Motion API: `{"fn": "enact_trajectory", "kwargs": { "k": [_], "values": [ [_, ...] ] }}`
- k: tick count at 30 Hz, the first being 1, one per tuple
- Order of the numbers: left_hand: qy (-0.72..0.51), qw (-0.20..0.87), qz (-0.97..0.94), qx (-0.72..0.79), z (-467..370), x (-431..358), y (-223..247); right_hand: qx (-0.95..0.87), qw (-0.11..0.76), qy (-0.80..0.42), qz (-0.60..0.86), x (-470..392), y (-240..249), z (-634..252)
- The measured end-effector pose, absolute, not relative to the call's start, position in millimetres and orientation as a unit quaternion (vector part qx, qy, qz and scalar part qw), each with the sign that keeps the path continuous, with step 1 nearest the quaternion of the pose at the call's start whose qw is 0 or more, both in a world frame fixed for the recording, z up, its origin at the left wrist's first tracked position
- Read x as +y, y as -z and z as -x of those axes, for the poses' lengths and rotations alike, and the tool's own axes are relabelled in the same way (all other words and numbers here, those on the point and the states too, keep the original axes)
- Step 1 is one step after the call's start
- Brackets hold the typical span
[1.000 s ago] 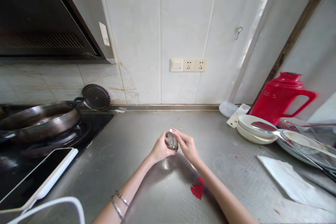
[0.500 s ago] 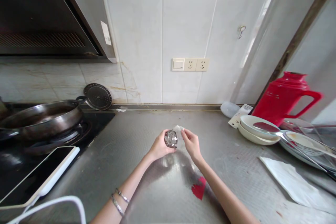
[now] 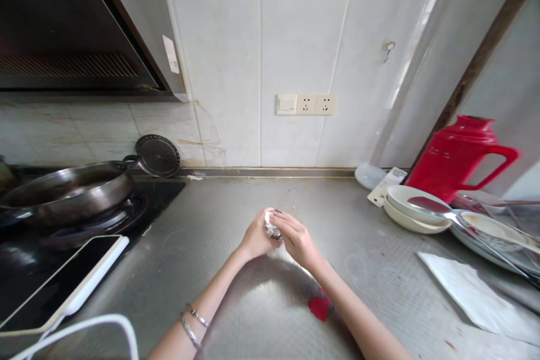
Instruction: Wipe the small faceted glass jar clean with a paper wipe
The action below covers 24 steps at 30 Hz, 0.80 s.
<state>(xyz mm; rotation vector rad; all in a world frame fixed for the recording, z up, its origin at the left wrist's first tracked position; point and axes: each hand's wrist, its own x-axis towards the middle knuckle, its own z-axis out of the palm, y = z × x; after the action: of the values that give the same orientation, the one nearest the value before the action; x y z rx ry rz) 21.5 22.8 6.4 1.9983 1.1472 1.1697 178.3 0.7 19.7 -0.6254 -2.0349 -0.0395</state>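
Note:
Over the middle of the metal counter, my left hand (image 3: 258,236) is curled round a small shiny glass (image 3: 275,234). Only a bit of its glinting, faceted surface shows; my fingers hide the rest. A crumpled white tissue (image 3: 269,221) lies against the glass. From the right, my right hand (image 3: 297,238) presses the tissue to it, fingers bent over the top. Both hands are closed and touch at the glass. A torn red scrap (image 3: 319,306) lies on the counter beside my right forearm.
On the left are a steel pan (image 3: 90,190) on the stove, a phone-like device (image 3: 63,284) and a white cable (image 3: 113,320). To the right stand a red thermos (image 3: 453,157) and stacked bowls (image 3: 415,224); a white folded sheet (image 3: 468,287) lies nearer. Wall sockets (image 3: 315,104) are behind.
My right hand has moved left with the tissue, from beside the glass onto it, and now covers most of the glass. My left hand stays in place.

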Motion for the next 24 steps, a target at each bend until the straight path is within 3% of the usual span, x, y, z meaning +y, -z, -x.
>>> {"fn": "enact_trajectory", "kwargs": {
  "k": [6,11,24],
  "values": [
    [-0.413,0.251,-0.761,0.432,-25,12,-15,-0.716,0.559,-0.207,0.363,4,-23,-181],
    [-0.422,0.306,-0.744,0.418,-27,11,-21,-0.604,0.594,-0.358,0.393,13,-26,-183],
    [-0.439,0.525,-0.621,0.382,-26,16,-19,-0.529,0.520,-0.597,0.306,1,-39,-182]
  ]
}}
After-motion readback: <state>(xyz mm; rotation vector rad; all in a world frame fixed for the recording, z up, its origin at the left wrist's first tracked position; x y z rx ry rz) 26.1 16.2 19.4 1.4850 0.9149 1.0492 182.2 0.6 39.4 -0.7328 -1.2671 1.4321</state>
